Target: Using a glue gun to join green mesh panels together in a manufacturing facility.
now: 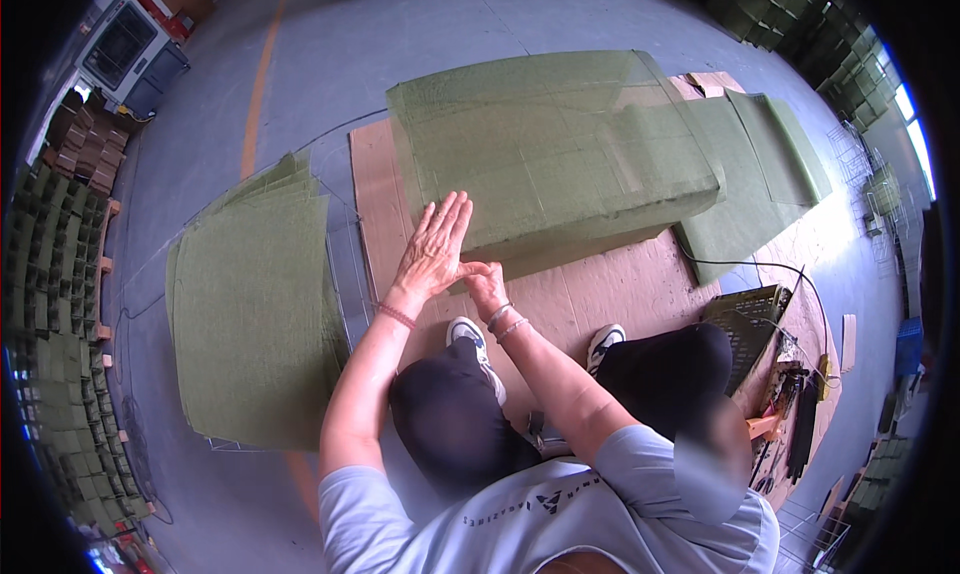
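In front of me lies a large box-shaped form wrapped in green mesh fabric [560, 159], with thin wire lines showing through the cloth. At its near left corner, my left hand [432, 249] lies flat with fingers stretched out and pointing away from me. Its thumb reaches across to my right hand [487, 286], which is closed just below the fabric's near edge. Whatever those curled fingers grip is hidden. The two hands touch at the thumb.
Flat cardboard [560, 309] lies under the form. Stacked green mesh sheets [255, 314] stand at left, and another green piece [745, 164] lies at right. A perforated green metal box [750, 324], a dark cable [770, 265] and tools [795, 384] are near my right knee.
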A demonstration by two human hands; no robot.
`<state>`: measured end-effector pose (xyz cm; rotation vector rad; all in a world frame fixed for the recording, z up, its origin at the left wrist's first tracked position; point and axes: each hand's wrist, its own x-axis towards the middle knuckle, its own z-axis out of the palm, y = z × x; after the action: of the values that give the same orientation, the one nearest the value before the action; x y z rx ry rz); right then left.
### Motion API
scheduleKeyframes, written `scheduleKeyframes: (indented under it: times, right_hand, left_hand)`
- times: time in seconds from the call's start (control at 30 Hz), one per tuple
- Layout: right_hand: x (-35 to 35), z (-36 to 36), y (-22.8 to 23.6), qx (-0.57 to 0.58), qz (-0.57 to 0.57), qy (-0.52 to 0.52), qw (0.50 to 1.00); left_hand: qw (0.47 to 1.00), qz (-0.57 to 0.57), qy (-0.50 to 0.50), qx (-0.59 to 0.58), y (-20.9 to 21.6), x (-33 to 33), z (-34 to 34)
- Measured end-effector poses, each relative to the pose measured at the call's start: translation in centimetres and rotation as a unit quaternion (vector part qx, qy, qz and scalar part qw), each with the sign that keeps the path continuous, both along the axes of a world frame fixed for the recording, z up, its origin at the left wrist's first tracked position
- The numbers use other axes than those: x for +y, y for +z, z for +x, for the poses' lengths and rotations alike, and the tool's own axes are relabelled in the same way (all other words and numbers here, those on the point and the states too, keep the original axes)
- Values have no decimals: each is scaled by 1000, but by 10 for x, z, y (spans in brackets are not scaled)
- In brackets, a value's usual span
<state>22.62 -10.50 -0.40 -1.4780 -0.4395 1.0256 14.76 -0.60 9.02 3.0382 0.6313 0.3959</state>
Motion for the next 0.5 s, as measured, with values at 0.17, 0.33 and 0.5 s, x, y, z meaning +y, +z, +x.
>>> scheduleKeyframes:
  times: [0.17, 0.33, 0.5]
  right_hand:
    - [-6, 3, 8, 15, 24, 9, 1000]
    - [-14, 22, 14, 81, 110, 34, 990]
    - [-12, 21, 13, 73, 71, 48, 994]
  left_hand:
    - [999, 29, -7, 34, -4, 1, 0]
    - [999, 32, 4, 40, 0, 1, -2]
    - [998, 18, 1, 53, 6, -4, 1]
